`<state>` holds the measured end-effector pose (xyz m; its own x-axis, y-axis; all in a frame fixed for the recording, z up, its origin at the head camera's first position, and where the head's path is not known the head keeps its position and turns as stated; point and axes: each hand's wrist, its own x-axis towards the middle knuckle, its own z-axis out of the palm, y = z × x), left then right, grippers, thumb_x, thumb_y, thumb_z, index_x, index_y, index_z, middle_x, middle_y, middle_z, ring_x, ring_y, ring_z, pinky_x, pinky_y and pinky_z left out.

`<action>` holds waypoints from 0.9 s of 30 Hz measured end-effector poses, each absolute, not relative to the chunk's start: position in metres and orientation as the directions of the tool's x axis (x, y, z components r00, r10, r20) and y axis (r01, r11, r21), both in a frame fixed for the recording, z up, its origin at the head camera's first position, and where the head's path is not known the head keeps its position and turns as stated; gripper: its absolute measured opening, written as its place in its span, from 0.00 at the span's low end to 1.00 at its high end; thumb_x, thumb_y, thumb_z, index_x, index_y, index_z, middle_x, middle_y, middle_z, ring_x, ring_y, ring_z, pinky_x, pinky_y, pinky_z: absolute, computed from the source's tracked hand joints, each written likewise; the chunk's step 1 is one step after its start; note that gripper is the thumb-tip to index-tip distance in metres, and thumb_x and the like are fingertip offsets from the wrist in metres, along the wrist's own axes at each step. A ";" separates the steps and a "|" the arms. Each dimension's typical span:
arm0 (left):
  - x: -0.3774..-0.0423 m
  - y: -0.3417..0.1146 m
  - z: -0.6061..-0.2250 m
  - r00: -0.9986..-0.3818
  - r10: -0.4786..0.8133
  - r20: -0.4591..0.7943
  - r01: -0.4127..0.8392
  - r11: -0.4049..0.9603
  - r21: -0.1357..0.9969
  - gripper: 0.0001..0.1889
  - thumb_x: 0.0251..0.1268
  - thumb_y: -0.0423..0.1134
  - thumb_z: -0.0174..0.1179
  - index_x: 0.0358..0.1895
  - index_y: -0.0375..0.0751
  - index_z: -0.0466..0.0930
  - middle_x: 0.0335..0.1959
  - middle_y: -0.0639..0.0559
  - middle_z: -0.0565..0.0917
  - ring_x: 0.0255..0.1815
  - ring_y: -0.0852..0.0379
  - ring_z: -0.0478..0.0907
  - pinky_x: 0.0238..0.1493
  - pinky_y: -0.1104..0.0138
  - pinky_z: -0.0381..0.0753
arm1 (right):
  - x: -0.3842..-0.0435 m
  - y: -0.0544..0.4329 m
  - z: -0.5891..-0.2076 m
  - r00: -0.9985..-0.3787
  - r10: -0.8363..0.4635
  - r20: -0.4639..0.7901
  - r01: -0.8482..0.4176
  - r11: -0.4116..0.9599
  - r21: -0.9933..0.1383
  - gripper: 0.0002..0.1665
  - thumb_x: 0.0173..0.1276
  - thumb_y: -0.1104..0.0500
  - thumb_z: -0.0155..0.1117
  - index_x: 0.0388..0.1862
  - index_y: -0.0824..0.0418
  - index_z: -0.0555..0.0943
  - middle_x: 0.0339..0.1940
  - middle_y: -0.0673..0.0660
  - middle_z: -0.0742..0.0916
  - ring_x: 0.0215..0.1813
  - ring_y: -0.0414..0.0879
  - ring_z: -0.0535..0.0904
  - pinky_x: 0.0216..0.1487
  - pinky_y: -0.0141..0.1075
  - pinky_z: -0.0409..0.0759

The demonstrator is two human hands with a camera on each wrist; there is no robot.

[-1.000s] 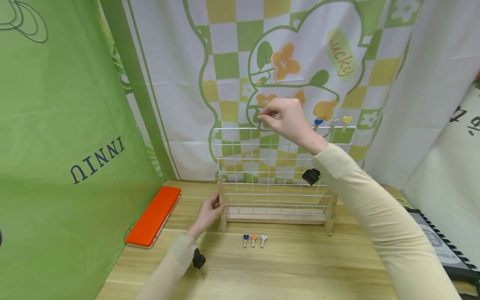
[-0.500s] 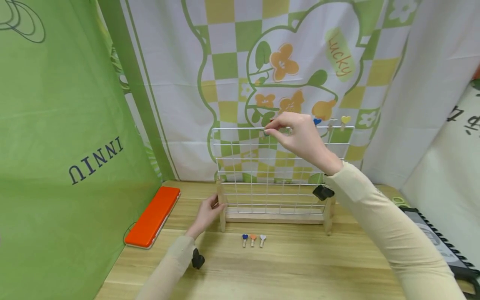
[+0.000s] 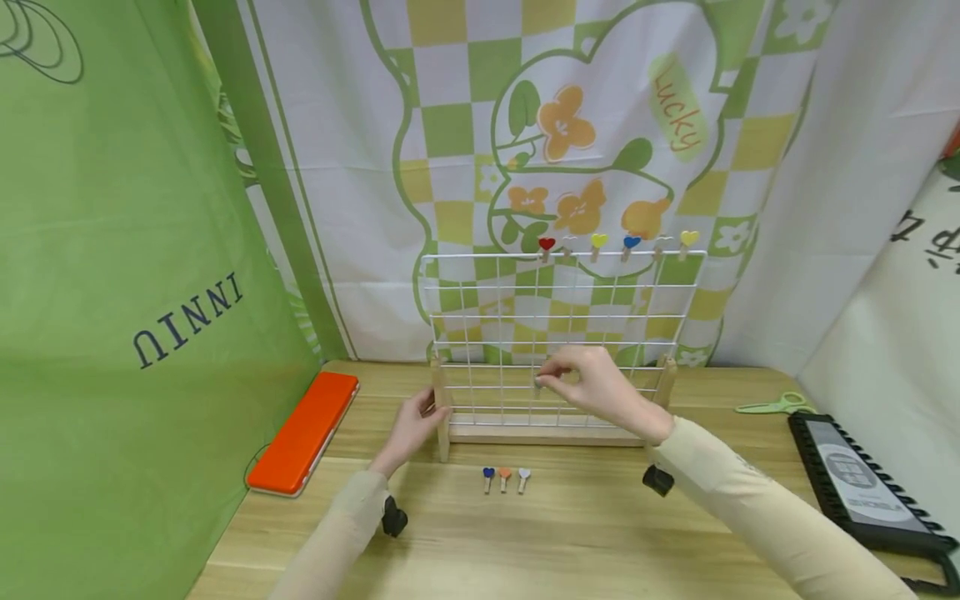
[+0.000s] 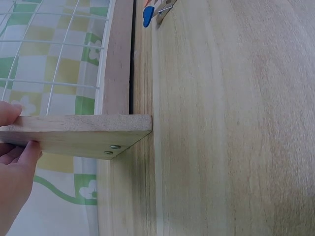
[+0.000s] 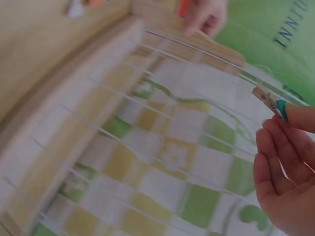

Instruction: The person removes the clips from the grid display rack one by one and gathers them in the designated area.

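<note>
A white wire grid rack (image 3: 517,315) stands on wooden legs at the back of the table. My left hand (image 3: 411,427) grips its left wooden leg (image 4: 78,124) between thumb and fingers. Before the lower grid, my right hand (image 3: 600,385) pinches a small wooden clothespin (image 5: 267,100) by its teal end; the head view mostly hides that clothespin. Several heart clothespins sit along the top wire, among them a red one (image 3: 546,245), a yellow one (image 3: 598,242) and a blue one (image 3: 631,243). On the table before the rack lie a dark blue (image 3: 488,478), an orange (image 3: 504,478) and a white clothespin (image 3: 523,479).
An orange-red case (image 3: 303,433) lies on the table's left side. To the right are green scissors (image 3: 783,404) and a black-edged, spiral-bound item (image 3: 862,483). Patterned cloth (image 3: 450,125) hangs behind the rack, green cloth (image 3: 135,250) at the left.
My right hand has come down from the top wire to the lower grid, still pinching the clothespin. The red, white and yellow clothespins behind it now show. My left hand stays on the leg.
</note>
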<state>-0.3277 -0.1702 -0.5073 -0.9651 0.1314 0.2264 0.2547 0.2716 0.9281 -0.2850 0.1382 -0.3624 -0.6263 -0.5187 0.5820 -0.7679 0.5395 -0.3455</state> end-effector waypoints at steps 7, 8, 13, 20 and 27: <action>-0.330 -0.172 -0.510 -0.966 0.137 0.220 0.252 0.295 0.922 0.29 0.68 0.28 0.59 0.69 0.21 0.63 0.66 0.25 0.72 0.70 0.33 0.70 0.69 0.50 0.75 | -0.280 0.139 -0.430 -0.704 -0.551 0.448 -0.710 0.539 -0.453 0.02 0.63 0.62 0.71 0.31 0.60 0.88 0.28 0.51 0.90 0.30 0.37 0.84 0.36 0.36 0.89; -0.330 -0.172 -0.510 -0.965 0.140 0.222 0.255 0.298 0.920 0.29 0.68 0.28 0.59 0.69 0.21 0.63 0.66 0.25 0.72 0.70 0.33 0.70 0.68 0.50 0.75 | -0.279 0.139 -0.438 -0.716 -0.554 0.425 -0.698 0.544 -0.465 0.03 0.64 0.61 0.71 0.32 0.60 0.88 0.29 0.51 0.90 0.30 0.36 0.84 0.35 0.33 0.88; -0.330 -0.171 -0.508 -0.967 0.144 0.209 0.242 0.275 0.931 0.30 0.68 0.27 0.58 0.70 0.19 0.61 0.68 0.24 0.70 0.71 0.33 0.68 0.70 0.51 0.73 | -0.277 0.141 -0.472 -0.753 -0.563 0.341 -0.652 0.564 -0.507 0.03 0.64 0.61 0.70 0.33 0.59 0.89 0.30 0.52 0.91 0.29 0.33 0.81 0.30 0.23 0.82; -0.328 -0.171 -0.505 -0.972 0.137 0.194 0.224 0.260 0.939 0.30 0.68 0.27 0.59 0.70 0.20 0.61 0.68 0.25 0.70 0.71 0.33 0.67 0.70 0.51 0.73 | -0.279 0.142 -0.503 -0.776 -0.569 0.273 -0.610 0.567 -0.554 0.05 0.64 0.60 0.70 0.32 0.61 0.89 0.29 0.53 0.91 0.27 0.29 0.77 0.27 0.21 0.77; -0.322 -0.169 -0.495 -0.974 0.144 0.177 0.211 0.269 0.940 0.30 0.68 0.26 0.58 0.70 0.19 0.60 0.68 0.23 0.68 0.72 0.32 0.66 0.71 0.49 0.72 | -0.279 0.142 -0.512 -0.792 -0.574 0.210 -0.564 0.554 -0.612 0.06 0.65 0.60 0.69 0.33 0.63 0.88 0.29 0.55 0.91 0.27 0.29 0.76 0.27 0.21 0.77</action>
<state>-0.3218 -0.1691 -0.4953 -0.9737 0.1436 0.1771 0.2107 0.2694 0.9397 -0.2788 0.1419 -0.5117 -0.7917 -0.5737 0.2102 -0.5642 0.5545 -0.6118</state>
